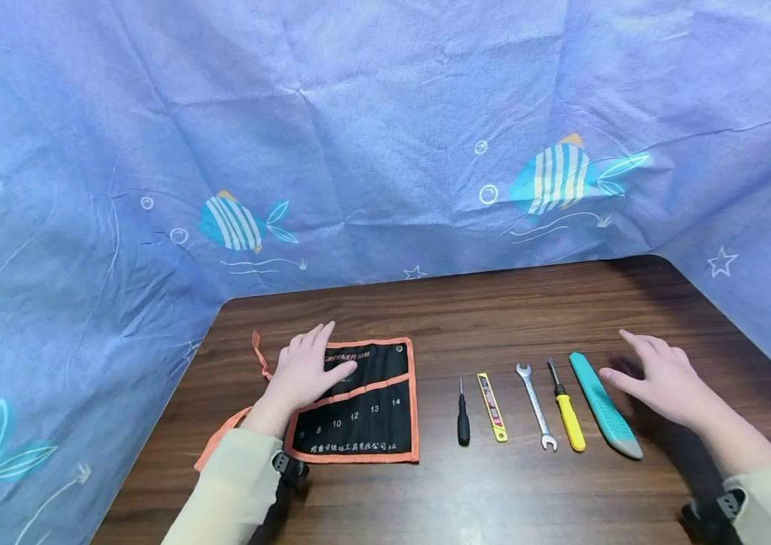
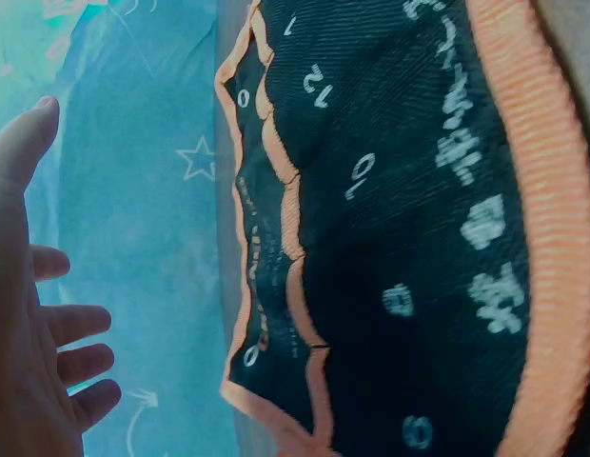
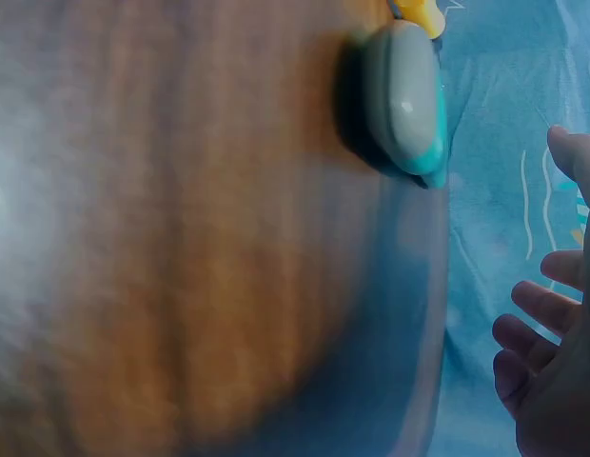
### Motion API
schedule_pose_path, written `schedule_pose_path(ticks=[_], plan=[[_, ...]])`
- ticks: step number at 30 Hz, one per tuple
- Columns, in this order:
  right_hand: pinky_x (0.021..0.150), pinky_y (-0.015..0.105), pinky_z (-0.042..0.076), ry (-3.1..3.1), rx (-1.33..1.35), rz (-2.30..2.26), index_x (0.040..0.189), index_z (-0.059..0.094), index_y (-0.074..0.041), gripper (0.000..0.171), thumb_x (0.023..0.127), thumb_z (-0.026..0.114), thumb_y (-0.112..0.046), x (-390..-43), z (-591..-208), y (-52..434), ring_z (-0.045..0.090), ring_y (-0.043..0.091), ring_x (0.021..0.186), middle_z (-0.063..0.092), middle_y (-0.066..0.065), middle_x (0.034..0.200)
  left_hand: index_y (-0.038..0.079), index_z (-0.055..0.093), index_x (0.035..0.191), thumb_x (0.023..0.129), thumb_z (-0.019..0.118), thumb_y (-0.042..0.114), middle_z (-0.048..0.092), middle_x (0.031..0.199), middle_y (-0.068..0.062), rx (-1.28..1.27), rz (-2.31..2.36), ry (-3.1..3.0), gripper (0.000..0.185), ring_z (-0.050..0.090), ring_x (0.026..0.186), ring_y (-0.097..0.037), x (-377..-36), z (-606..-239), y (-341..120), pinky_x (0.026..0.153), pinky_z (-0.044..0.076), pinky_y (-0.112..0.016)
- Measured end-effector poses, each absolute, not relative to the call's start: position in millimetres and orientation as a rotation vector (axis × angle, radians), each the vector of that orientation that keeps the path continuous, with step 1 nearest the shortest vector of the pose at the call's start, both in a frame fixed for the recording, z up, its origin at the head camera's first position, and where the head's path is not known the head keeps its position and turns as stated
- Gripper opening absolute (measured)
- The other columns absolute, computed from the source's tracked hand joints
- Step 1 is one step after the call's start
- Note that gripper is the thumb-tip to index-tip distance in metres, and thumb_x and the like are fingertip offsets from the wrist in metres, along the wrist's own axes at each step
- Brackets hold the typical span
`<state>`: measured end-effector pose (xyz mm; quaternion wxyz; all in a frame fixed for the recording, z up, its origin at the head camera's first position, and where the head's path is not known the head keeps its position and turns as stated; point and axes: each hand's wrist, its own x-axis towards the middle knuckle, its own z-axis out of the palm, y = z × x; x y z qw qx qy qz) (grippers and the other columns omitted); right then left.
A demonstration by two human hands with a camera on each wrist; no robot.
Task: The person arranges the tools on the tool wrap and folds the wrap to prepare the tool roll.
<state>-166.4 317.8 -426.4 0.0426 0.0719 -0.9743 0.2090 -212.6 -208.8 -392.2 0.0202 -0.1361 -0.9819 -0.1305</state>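
From the head view, the left hand (image 1: 306, 371) is laid with straight fingers on the black orange-edged fabric tool pouch (image 1: 365, 409), while the right hand (image 1: 664, 378) is held spread beside the teal plastic utility knife (image 1: 604, 405). Only in the left wrist view are the pouch's printed size numbers seen close. In the right wrist view, the knife's grey end is shown, apart from the fingers (image 3: 533, 305).

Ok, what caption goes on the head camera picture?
Left hand on a black tool roll, right hand open beside five tools in a row.
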Motion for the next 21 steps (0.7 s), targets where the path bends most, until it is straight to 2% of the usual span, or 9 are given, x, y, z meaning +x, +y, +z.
schedule_pose_path(ticks=[9, 16, 21], plan=[[0.089, 0.067, 0.02, -3.017, 0.219, 0.749, 0.136, 0.027, 0.018, 0.084, 0.09, 0.056, -0.047, -161, -435, 316, 0.027, 0.057, 0.115, 0.036, 0.042, 0.125, 0.014, 0.026, 0.148, 0.087, 0.058, 0.053, 0.024, 0.149, -0.018, -0.471, -0.612, -3.054, 0.08, 0.022, 0.131, -0.043, -205, -408, -207, 0.098, 0.02, -0.065], [0.083, 0.062, 0.031, -3.002, 0.26, 0.798, 0.132, 0.036, 0.017, 0.077, 0.089, 0.06, -0.043, -156, -439, 313, 0.04, 0.048, 0.107, 0.047, 0.035, 0.118, 0.014, 0.028, 0.148, 0.085, 0.059, 0.055, 0.03, 0.146, -0.016, -0.487, -0.662, -3.052, 0.081, 0.027, 0.128, -0.041, -198, -425, -206, 0.097, 0.024, -0.063], [0.079, 0.058, 0.038, -2.994, 0.286, 0.804, 0.129, 0.041, 0.016, 0.072, 0.088, 0.062, -0.04, -155, -443, 312, 0.048, 0.043, 0.101, 0.048, 0.033, 0.117, 0.015, 0.03, 0.147, 0.083, 0.059, 0.058, 0.031, 0.145, -0.016, -0.476, -0.659, -3.065, 0.082, 0.029, 0.128, -0.04, -195, -434, -204, 0.097, 0.026, -0.062]])
